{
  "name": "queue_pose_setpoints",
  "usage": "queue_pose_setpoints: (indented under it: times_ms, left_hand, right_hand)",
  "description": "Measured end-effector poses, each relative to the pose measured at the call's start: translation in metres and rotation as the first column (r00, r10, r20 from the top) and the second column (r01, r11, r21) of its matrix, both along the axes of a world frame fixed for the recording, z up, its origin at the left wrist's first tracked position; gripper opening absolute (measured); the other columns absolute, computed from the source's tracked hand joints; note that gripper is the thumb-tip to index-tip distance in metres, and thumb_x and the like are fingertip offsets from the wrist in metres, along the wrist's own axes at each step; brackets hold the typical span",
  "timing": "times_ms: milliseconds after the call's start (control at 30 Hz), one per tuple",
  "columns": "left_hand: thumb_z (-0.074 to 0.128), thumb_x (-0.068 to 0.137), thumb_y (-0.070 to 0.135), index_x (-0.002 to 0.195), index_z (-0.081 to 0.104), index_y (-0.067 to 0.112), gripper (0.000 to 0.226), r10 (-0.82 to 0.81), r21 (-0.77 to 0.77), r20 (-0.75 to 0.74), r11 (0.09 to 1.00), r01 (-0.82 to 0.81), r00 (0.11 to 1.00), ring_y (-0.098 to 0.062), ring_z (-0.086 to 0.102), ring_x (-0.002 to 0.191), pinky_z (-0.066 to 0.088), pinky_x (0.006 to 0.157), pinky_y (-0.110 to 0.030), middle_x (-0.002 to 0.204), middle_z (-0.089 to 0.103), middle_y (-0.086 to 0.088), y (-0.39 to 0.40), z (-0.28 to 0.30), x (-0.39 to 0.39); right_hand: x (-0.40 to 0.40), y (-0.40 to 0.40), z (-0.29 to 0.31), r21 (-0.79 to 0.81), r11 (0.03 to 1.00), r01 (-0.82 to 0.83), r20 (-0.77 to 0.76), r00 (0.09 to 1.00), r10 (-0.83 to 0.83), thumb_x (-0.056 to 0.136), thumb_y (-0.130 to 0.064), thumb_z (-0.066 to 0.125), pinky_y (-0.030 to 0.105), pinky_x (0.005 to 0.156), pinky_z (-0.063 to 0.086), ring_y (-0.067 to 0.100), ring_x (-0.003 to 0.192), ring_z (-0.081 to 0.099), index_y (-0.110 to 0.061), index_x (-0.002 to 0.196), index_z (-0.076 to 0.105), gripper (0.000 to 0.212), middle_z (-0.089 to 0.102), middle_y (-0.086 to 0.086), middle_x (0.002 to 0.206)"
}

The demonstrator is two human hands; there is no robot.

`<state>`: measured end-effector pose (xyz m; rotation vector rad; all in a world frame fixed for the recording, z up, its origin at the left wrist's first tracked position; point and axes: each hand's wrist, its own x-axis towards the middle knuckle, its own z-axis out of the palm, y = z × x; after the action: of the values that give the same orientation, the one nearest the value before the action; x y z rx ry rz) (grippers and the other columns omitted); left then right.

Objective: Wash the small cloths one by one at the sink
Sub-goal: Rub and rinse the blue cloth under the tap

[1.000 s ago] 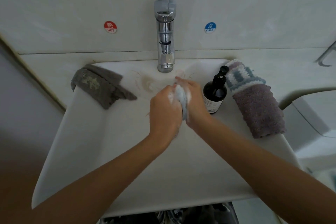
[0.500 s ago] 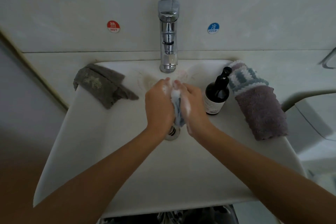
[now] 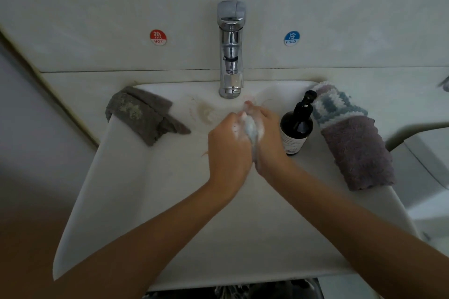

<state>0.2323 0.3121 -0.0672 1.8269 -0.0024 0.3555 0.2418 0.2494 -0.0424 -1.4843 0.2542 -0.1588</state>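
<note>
1. Far out to the left of the hands, a grey cloth [image 3: 145, 116] lies draped over the back left corner of the sink [image 3: 121, 189], one corner trailing down into the basin.
2. On the wall above it, up and left of the hands, sits a red sticker [image 3: 158, 37] marked HOT.
3. The left hand [image 3: 228, 145] is over the middle of the basin, fingers curled round a small pale cloth [image 3: 250, 128], back of the hand turned up.
4. That cloth is bunched and soapy, squeezed between the two hands, with white lather on it and on the fingers; only a strip of it shows.
5. Straight beyond the hands stands the chrome tap [image 3: 230, 56], its spout just past the fingertips.
6. The right hand [image 3: 269, 136] presses against the left, its fingers curled round the other side of the cloth.
7. Just to the right of the right hand stands a dark pump bottle [image 3: 297, 126], close to the wrist but apart from it.
8. Up on the wall, a blue sticker [image 3: 291, 38] reads COLD.
9. Further right, on the sink's rim, lies a striped cloth [image 3: 337, 104], with a mauve cloth [image 3: 359, 153] overlapping its near end.
</note>
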Motion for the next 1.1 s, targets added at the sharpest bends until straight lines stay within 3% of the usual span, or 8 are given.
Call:
queue_pose_setpoints:
  times_ms: [100,267,467,600,700,800,933,1100]
  left_hand:
    - [0.049,0.099,0.01,0.065,0.049,0.016,0.035,-0.039,-0.004,0.003,0.999,0.039,0.999,0.004,0.053,0.055,0.039,0.056,-0.009,0.06,0.048,0.009,0.01,-0.001,0.018]
    - [0.046,0.099,0.009,0.062,0.043,0.023,0.039,-0.053,0.004,0.008,0.999,0.053,0.999,0.001,0.052,0.053,0.039,0.051,-0.012,0.059,0.048,0.007,-0.003,0.006,-0.011]
    - [0.046,0.101,0.013,0.064,0.047,0.018,0.038,0.025,-0.077,0.001,0.997,-0.025,1.0,0.002,0.05,0.051,0.038,0.054,-0.014,0.059,0.048,0.007,0.01,0.0,0.017]
    - [0.045,0.098,0.008,0.069,0.051,0.016,0.031,0.01,-0.004,-0.001,1.0,-0.01,1.0,-0.003,0.054,0.055,0.047,0.052,-0.025,0.062,0.053,0.004,-0.002,0.005,-0.01]
    - [0.047,0.1,0.013,0.067,0.05,0.017,0.033,0.014,-0.034,-0.015,0.999,-0.014,1.0,0.002,0.053,0.055,0.041,0.055,-0.018,0.061,0.051,0.006,0.007,0.002,0.008]
    - [0.048,0.099,0.009,0.068,0.05,0.016,0.032,0.016,-0.028,-0.007,0.999,-0.016,1.0,0.003,0.053,0.056,0.039,0.058,-0.013,0.063,0.049,0.007,0.011,-0.003,0.016]
    - [0.045,0.097,0.004,0.067,0.05,0.014,0.032,-0.026,-0.002,-0.014,1.0,0.026,1.0,-0.003,0.053,0.053,0.043,0.052,-0.02,0.061,0.052,0.004,-0.004,0.003,-0.006]
    - [0.045,0.101,0.017,0.063,0.046,0.02,0.038,-0.015,0.005,-0.016,1.0,0.015,1.0,-0.008,0.05,0.057,0.043,0.059,-0.029,0.062,0.049,0.004,0.018,-0.006,0.027]
  right_hand:
    - [-0.012,0.005,-0.007,-0.122,0.993,0.004,-0.008,1.0,-0.005,0.101,-0.027,0.049,0.034,0.065,0.053,0.026,0.067,0.068,-0.006,0.072,0.062,0.039,0.065,0.011,0.065]
    - [0.011,-0.007,-0.005,0.012,1.0,0.001,-0.002,1.0,0.0,0.101,-0.015,0.051,0.022,0.048,0.033,0.013,0.046,0.042,-0.012,0.061,0.043,0.041,0.04,0.0,0.05]
    - [-0.005,0.005,-0.015,-0.153,0.988,-0.037,0.074,0.996,0.049,0.101,-0.023,0.05,0.03,0.059,0.04,0.019,0.06,0.051,-0.007,0.068,0.054,0.037,0.05,0.011,0.061]
    - [0.009,-0.004,-0.007,0.014,1.0,-0.026,0.027,0.999,0.026,0.101,-0.017,0.052,0.025,0.052,0.036,0.017,0.051,0.046,-0.011,0.062,0.047,0.039,0.044,0.006,0.055]
    - [-0.002,0.001,-0.012,-0.054,0.997,-0.048,0.009,0.999,0.049,0.101,-0.023,0.051,0.027,0.057,0.044,0.02,0.058,0.056,-0.007,0.069,0.056,0.037,0.053,0.007,0.058]
    - [-0.006,0.002,-0.013,-0.141,0.987,-0.076,0.024,0.997,0.08,0.101,-0.024,0.051,0.029,0.059,0.042,0.018,0.058,0.052,-0.009,0.064,0.053,0.04,0.049,0.006,0.056]
    - [0.011,-0.01,-0.01,-0.007,1.0,-0.029,-0.042,0.999,0.029,0.1,-0.019,0.053,0.027,0.055,0.04,0.02,0.055,0.051,-0.009,0.067,0.051,0.035,0.049,0.006,0.056]
    - [-0.003,0.001,-0.013,-0.244,0.964,-0.101,0.014,0.994,0.108,0.1,-0.025,0.051,0.024,0.055,0.039,0.012,0.056,0.049,-0.01,0.065,0.051,0.038,0.047,0.002,0.055]
